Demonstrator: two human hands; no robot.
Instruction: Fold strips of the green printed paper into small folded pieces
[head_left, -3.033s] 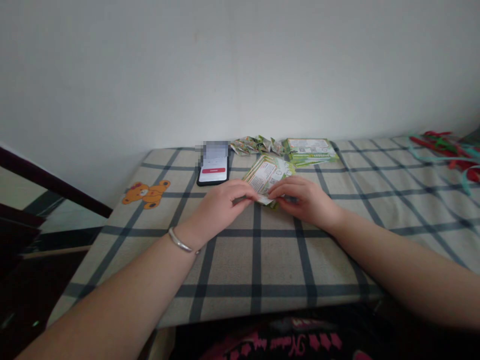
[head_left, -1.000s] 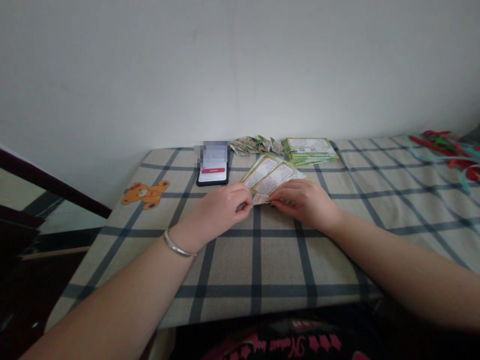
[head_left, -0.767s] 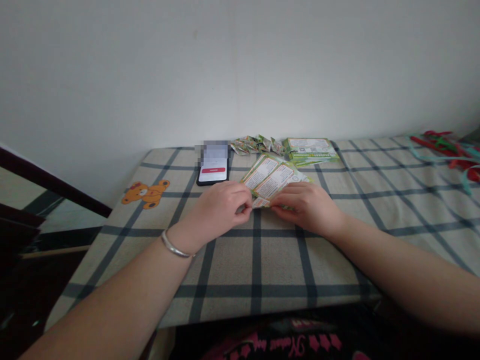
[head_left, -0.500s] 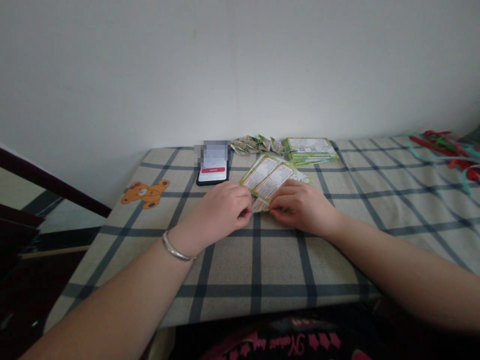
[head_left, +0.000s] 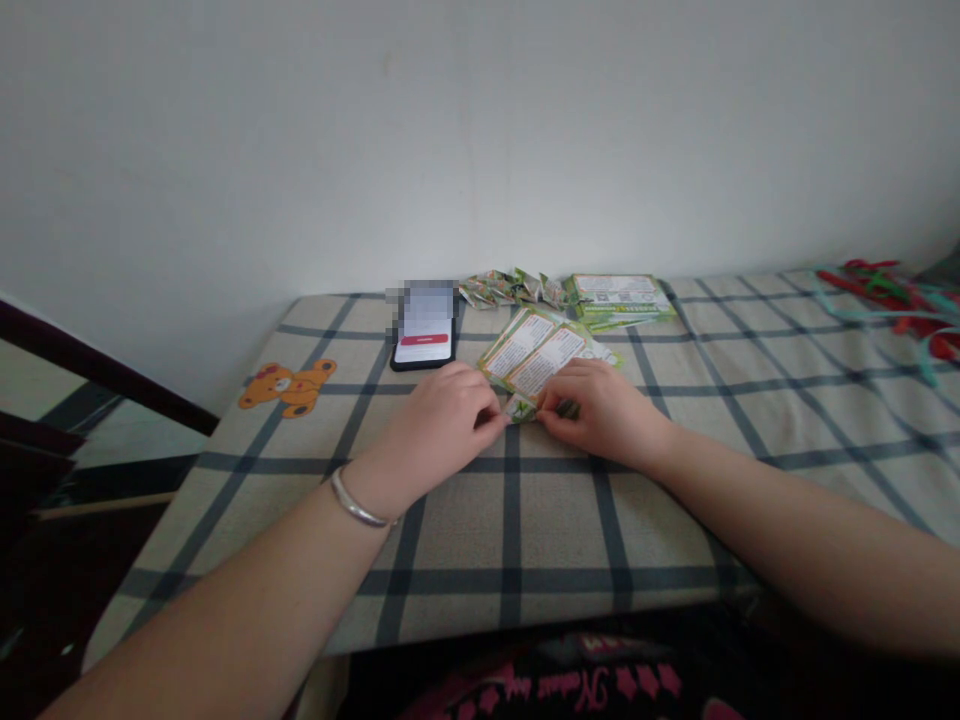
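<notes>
A green and white printed paper sheet (head_left: 534,358) lies on the checked tablecloth (head_left: 525,500), partly folded, with two panels pointing away from me. My left hand (head_left: 442,425), with a silver bangle on the wrist, pinches the sheet's near corner. My right hand (head_left: 600,410) pinches the same corner from the other side, fingers curled on the fold. Both hands rest on the cloth.
A black phone (head_left: 425,338) with a lit screen lies behind my left hand. Several small folded paper pieces (head_left: 510,288) and a stack of the same printed sheets (head_left: 619,298) sit by the wall. Red and teal ribbons (head_left: 896,295) lie far right. A bear print (head_left: 289,385) marks the cloth.
The sheet was one folded piece under my fingers three seconds ago; it now shows two fanned panels. My hands have drawn closer together on its near corner.
</notes>
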